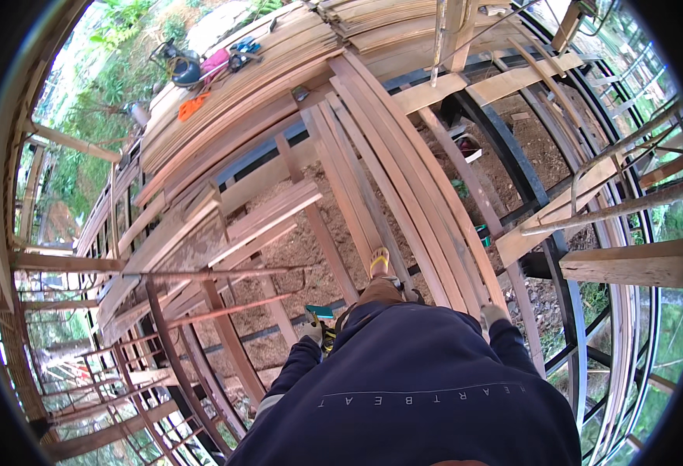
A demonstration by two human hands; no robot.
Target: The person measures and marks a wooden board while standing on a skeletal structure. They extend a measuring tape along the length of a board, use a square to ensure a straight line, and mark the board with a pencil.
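My left hand (310,330) is low at my left side, its fingers closed around something small with yellow and black on it. Close to it are a flat teal object (320,311) and a black-and-yellow item (328,336) against my hip, too small to name. My right hand (494,314) hangs at my right side, near the edge of the long planks (415,186); its fingers are too small and unclear to read. My foot in a yellow flip-flop (379,262) stands on the planks.
Open gaps between timber joists (330,241) and dark metal beams (505,147) show soil below. Stacked boards (256,109) hold an orange item (193,106) and a dark rounded machine (184,71). Rusty rebar (225,274) juts in at left; a thick timber (629,265) at right.
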